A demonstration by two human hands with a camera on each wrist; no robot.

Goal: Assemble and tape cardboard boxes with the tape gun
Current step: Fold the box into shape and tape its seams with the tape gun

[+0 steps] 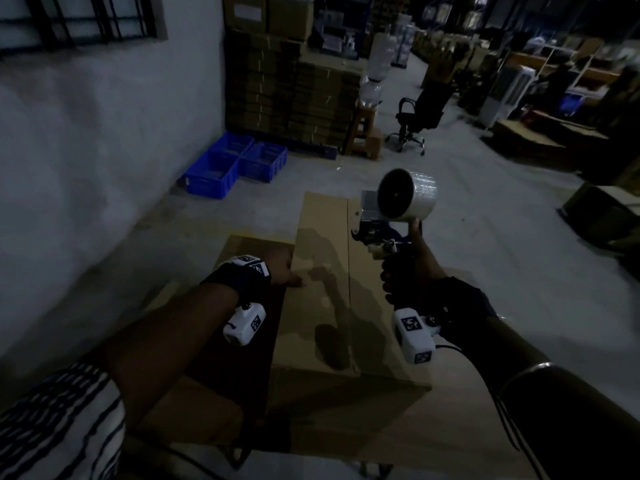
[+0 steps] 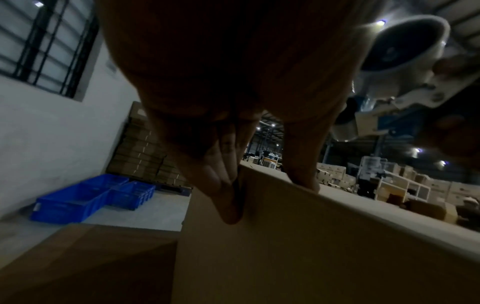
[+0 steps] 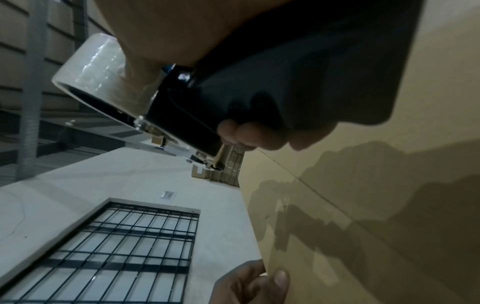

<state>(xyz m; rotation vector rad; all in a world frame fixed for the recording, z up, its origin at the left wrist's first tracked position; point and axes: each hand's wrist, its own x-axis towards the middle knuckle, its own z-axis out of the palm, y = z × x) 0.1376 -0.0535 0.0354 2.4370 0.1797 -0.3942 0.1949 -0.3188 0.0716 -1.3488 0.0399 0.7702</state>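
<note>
A brown cardboard box [image 1: 322, 306] stands in front of me, its top flaps folded down and meeting in a seam [image 1: 348, 271] that runs away from me. My left hand [image 1: 282, 270] grips the box's left top edge, the thumb [image 2: 303, 179] on top and the fingers [image 2: 228, 195] down the side wall. My right hand [image 1: 405, 275] is wrapped round the black handle of the tape gun [image 1: 381, 233]. It holds the gun in the air above the right flap, with the clear tape roll [image 1: 407, 195] uppermost. The gun does not touch the box.
A white wall with a barred window [image 1: 79, 19] runs along the left. Blue crates [image 1: 235, 164] and stacked cardboard bundles [image 1: 291, 88] stand ahead, with a stool [image 1: 367, 136] and an office chair [image 1: 419, 116] beyond. More cardboard [image 1: 194, 410] lies beside the box at the lower left.
</note>
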